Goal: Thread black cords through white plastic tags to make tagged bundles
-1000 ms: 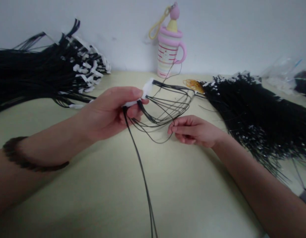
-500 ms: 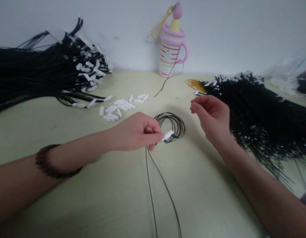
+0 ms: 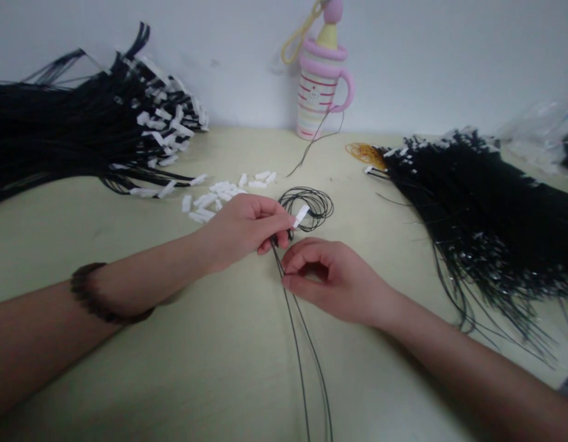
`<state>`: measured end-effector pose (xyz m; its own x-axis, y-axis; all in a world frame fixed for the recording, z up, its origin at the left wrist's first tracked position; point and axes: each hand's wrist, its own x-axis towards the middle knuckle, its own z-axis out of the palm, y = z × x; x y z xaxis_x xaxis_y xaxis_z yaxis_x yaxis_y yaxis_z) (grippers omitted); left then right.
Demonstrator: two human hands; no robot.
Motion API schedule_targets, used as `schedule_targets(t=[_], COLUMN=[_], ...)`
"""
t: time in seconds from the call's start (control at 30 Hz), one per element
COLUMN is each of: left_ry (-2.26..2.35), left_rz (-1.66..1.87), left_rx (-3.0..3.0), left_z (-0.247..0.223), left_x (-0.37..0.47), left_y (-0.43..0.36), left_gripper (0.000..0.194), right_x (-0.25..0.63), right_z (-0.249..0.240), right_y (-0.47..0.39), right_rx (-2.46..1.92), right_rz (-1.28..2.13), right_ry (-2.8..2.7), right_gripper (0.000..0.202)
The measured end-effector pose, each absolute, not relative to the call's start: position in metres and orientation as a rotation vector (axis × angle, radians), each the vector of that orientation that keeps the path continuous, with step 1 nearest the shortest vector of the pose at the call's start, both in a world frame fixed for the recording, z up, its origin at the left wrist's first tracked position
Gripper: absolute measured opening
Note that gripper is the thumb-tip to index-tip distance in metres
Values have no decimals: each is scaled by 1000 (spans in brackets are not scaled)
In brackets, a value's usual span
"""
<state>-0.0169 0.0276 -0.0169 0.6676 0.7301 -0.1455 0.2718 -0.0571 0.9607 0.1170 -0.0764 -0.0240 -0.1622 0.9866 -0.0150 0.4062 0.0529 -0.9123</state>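
My left hand [image 3: 253,230] is closed in a pinch on a coil of thin black wire [image 3: 318,212], at the end bearing a small white tag [image 3: 301,215]. The coil's loops spread just beyond the fingertips, above the table. Two loose wire strands [image 3: 298,334] hang from below that hand towards the front edge. Close beneath it, my right hand [image 3: 336,279] pinches these strands between thumb and forefinger. A loose group of small white pieces [image 3: 265,176] lies behind my left hand, which partly hides it.
A big bundle of black wires with white ends [image 3: 72,129] fills the left back. Another black bundle [image 3: 486,209] lies at the right, beside yellow-orange bands [image 3: 364,153]. A pink-and-white striped cup [image 3: 318,92] stands against the wall. A clear plastic bag [image 3: 532,141] sits far right.
My right hand has moved left and down from beside the right bundle and now pinches the strands. My left hand, with the coil, has shifted slightly up and left.
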Motion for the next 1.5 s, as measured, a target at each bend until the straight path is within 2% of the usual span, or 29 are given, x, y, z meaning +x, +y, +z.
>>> schedule_targets(t=[0.17,0.3,0.4,0.47,0.6,0.67,0.77,0.83,0.93,1.0,1.1,1.27,1.5], left_ry=[850,870,886,884,881,892,895,868,830,823,825,824,822], left_rz=[447,466,484,488,477,464,471,496,516,517,520,528,516], left_rx=[1606,1547,1503,1492,1452,1435,1398,1364,1287,1225,1159,1130,1261], left_z=[-15,-14,-14,-15,-14,-11,-10,-11,-15,-16,-14,-12,-15], left_x=[-17,-17,-17,-17,-17,-17,-16,-16,-17,-17,-17,-16,-17], left_y=[27,27,31,34,35,35,34,36,38,39,40,41,39], left_gripper=[21,17,16,16,15,17,21,21,19,18,16,14,20], right_x=[113,124,148,170,213,227,234,225,195,170,143,136,136], right_z=[-15,-3,13,26,46,49,44,34,13,2,-10,-16,-23], right_y=[-76,-75,-78,-81,-89,-87,-75,-67,-64,-68,-74,-75,-71], right_rx=[-1258,-1214,-1116,-1090,-1134,-1186,-1211,-1229,-1477,-1639,-1606,-1607,-1613], right_rz=[1541,1594,1482,1276,598,423,440,453,369,289,210,112,280], right_ry=[-1277,-1354,-1476,-1438,-1207,-1110,-1010,-1014,-1344,-1679,-1905,-1931,-1927], right_gripper=[10,9,22,34,30,29,29,20,8,11,13,26,19])
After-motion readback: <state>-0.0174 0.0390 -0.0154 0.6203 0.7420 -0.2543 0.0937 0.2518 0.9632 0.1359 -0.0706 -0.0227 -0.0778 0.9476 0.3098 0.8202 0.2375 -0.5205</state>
